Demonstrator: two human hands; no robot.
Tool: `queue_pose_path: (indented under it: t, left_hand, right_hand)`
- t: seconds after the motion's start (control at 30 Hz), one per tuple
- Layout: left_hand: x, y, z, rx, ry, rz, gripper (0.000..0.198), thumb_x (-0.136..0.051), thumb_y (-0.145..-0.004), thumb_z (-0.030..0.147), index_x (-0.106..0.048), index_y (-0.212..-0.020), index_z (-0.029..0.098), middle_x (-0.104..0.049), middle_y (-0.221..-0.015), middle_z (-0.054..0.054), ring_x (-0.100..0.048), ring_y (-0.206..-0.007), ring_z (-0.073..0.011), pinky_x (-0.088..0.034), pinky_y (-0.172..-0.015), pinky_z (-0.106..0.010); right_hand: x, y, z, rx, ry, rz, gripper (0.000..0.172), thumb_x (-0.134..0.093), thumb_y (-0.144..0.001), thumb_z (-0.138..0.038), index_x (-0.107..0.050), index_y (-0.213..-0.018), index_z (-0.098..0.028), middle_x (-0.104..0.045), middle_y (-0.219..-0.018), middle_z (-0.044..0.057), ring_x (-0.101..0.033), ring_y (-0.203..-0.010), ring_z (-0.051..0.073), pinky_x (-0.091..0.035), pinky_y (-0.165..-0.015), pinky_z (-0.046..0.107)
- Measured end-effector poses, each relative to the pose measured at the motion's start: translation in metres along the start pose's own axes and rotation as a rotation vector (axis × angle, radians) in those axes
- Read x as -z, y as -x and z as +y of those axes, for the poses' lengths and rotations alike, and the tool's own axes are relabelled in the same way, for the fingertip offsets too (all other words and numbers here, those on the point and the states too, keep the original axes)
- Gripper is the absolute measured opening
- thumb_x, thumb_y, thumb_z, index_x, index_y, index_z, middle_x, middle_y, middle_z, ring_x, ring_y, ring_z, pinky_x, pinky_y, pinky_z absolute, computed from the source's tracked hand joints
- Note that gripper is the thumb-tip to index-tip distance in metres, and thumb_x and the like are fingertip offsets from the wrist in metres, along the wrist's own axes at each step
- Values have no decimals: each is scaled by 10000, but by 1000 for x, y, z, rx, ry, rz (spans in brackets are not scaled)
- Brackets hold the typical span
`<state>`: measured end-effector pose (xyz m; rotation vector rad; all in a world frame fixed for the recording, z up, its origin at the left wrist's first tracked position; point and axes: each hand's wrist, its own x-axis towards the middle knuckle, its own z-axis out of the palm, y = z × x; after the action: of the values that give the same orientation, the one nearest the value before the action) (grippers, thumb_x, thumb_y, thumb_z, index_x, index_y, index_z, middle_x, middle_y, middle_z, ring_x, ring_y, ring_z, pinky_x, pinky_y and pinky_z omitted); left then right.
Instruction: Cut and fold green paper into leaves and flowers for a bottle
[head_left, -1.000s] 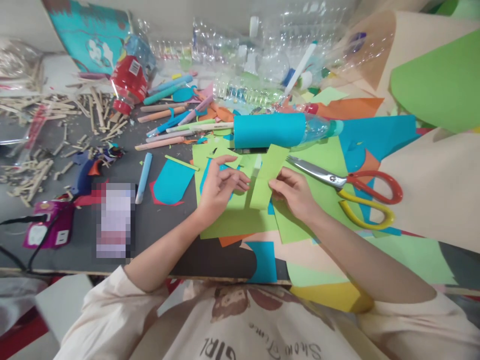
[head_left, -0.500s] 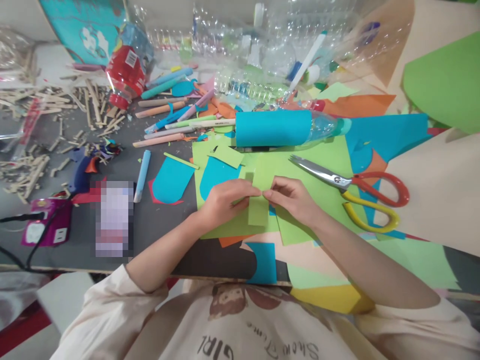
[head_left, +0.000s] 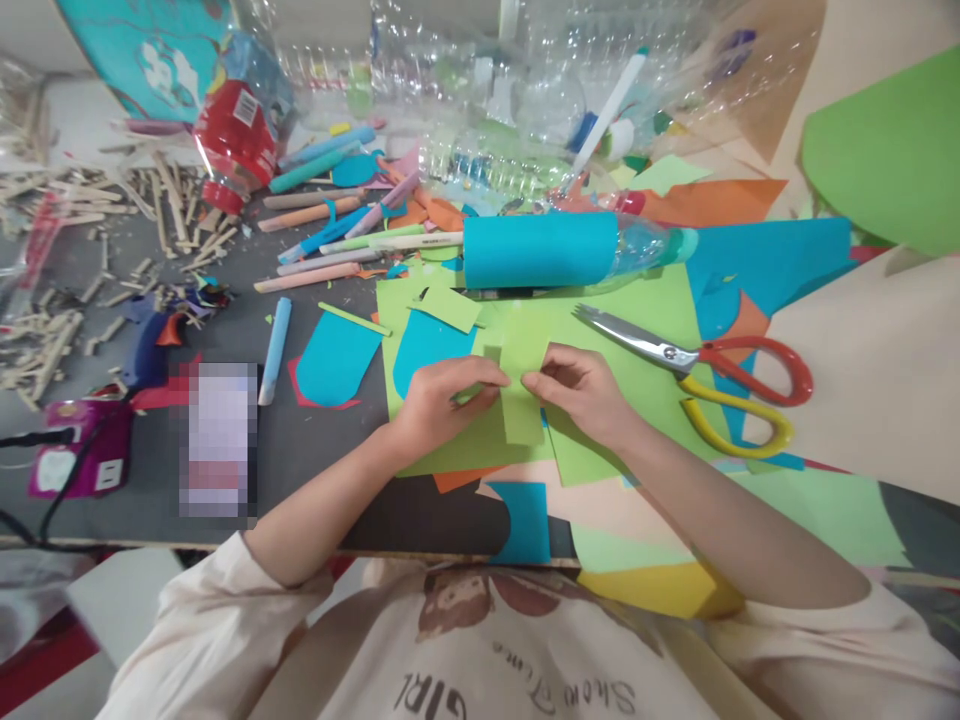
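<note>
A light green paper strip (head_left: 525,415) stands upright between my two hands, over larger green sheets (head_left: 450,455). My right hand (head_left: 581,390) pinches the strip's right edge between thumb and forefinger. At its left edge my left hand (head_left: 446,400) has thumb and forefinger tips drawn together on the paper; the exact contact is hard to see. Beyond the hands lies a clear plastic bottle (head_left: 649,245) wrapped in blue paper (head_left: 540,250). Scissors (head_left: 671,355) with one red and one yellow handle rest to the right of my right hand, blades partly apart.
Blue rounded paper pieces (head_left: 337,360) lie left of my hands, near a blue stick (head_left: 275,350) and a phone (head_left: 217,440). A glue gun (head_left: 150,345), wood bits (head_left: 45,350) and a red-labelled bottle (head_left: 236,140) are farther left. Clear plastic bottles (head_left: 480,110) fill the back.
My fingertips, which met in front of the green strip, have moved apart to its two edges. The whole view has shifted slightly; the scissors and wrapped bottle stay put on the table.
</note>
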<state>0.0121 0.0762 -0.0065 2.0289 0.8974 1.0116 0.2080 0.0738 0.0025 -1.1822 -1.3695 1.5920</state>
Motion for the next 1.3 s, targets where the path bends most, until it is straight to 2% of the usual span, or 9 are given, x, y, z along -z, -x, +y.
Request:
queue_pose_path:
  t: [0.17,0.27,0.37,0.5,0.6,0.8,0.97,1.13,1.3]
  left_hand:
    - [1,-2,-2,159,80,134,120,-610,-895,274,-668,-815,206,-738,-801,-37,-703,-713,-137,-565,-636,-229]
    - [1,-4,-1,270,126,154,81,-637,-847,261,-658,-797,202,-720,-784,-28,-691,-697,-132,-571,-635,-228]
    - [1,-5,-1,264,146,138,42,-622,-814,215,-653,-789,203,-710,-777,-21,-689,-704,-125,-574,-649,-222]
    - [1,-5,-1,253,137,98,66,-630,-821,253,-646,-781,203,-704,-771,-20,-673,-684,-123,-566,-641,-232]
    - [0,-5,-1,291,154,62,153,-659,-835,336,-635,-760,204,-694,-742,-17,-666,-673,-133,-559,-641,-244]
    - [-4,-5,1,346,239,98,323,-669,-845,501,-600,-765,196,-657,-735,-15,-648,-662,-126,-544,-635,-240]
    - [-2,-8,2,339,239,111,412,-624,-853,588,-550,-733,201,-622,-753,-17,-611,-677,-119,-530,-626,-236]
    - [1,-9,3,328,200,100,390,-613,-870,549,-512,-718,205,-598,-735,-9,-563,-644,-110,-494,-591,-232]
    - [2,-9,2,346,191,77,270,-653,-855,441,-537,-769,213,-595,-694,13,-585,-617,-106,-502,-582,-227]
  right_hand:
    - [1,2,4,90,-91,40,397,-561,-884,-606,-612,-794,-223,-553,-632,-23,-490,-515,103,-405,-495,255]
    - [0,3,7,174,13,116,272,-644,-866,-491,-602,-1015,-267,-636,-863,7,-590,-653,120,-480,-578,266]
    - [-2,4,9,245,96,131,300,-704,-822,-452,-563,-1032,-290,-626,-1008,24,-619,-727,127,-499,-603,270]
    - [-3,4,9,256,100,143,369,-732,-792,-465,-533,-1058,-305,-627,-932,3,-591,-669,123,-496,-581,273]
    - [-3,4,8,209,115,133,304,-739,-781,-461,-569,-952,-275,-645,-898,14,-614,-703,141,-510,-611,288]
    - [-6,2,5,142,41,199,294,-744,-758,-385,-531,-911,-253,-639,-767,-25,-617,-663,132,-468,-566,258]
    - [-6,0,3,73,95,135,336,-752,-735,-479,-542,-829,-234,-632,-723,-6,-605,-649,148,-472,-558,277]
    - [-4,0,-1,69,108,41,440,-753,-706,-611,-561,-754,-218,-619,-661,-3,-593,-631,151,-449,-565,279]
    - [-3,2,-1,43,-4,143,471,-706,-724,-667,-571,-823,-226,-599,-681,-15,-584,-606,134,-468,-564,273]
